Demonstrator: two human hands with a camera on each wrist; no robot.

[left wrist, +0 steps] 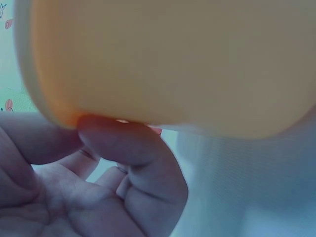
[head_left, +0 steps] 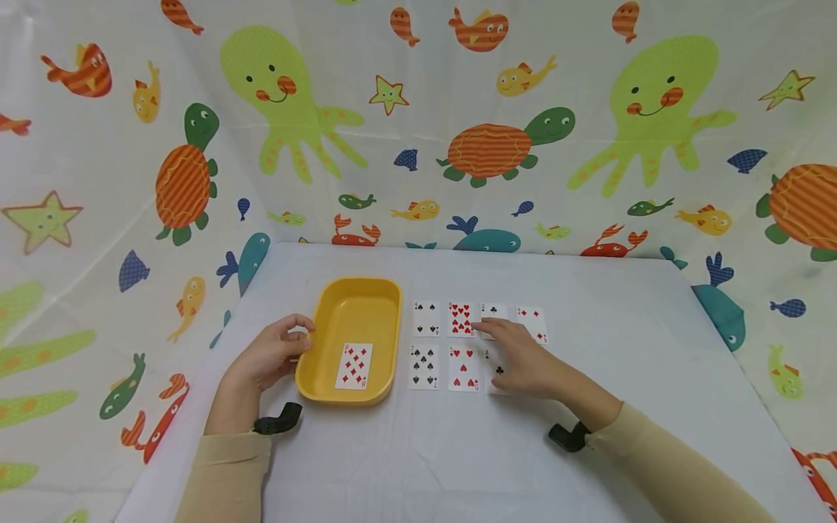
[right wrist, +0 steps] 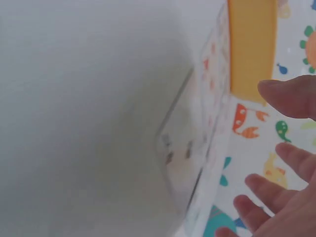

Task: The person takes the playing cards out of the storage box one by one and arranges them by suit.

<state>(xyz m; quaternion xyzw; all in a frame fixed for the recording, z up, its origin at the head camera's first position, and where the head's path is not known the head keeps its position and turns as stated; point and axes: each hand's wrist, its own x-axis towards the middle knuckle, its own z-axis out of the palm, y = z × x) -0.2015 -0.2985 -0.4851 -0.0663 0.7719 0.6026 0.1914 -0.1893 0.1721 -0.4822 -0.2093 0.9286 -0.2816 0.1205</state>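
A yellow tray [head_left: 396, 341] stands left of centre on the table, with an eight of diamonds [head_left: 354, 367] lying face up inside it. My left hand [head_left: 269, 354] grips the tray's left rim between thumb and fingers; the left wrist view shows this pinch close against the tray wall [left wrist: 163, 59]. Over the right side of two rows of playing cards hovers my right hand [head_left: 526, 361], fingers spread and holding nothing. Beneath it, a club card [head_left: 492, 362] and a two of clubs [head_left: 492, 311] are partly covered. In the right wrist view a blurred card [right wrist: 180, 148] lies below the hand.
Right of the tray lie a four of spades [head_left: 426, 319], a heart card [head_left: 461, 319], a diamond card [head_left: 532, 323], a seven of spades [head_left: 423, 368] and a five of hearts [head_left: 463, 369]. White cloth covers the table [head_left: 484, 465]. A sea-animal curtain [head_left: 418, 123] hangs behind it.
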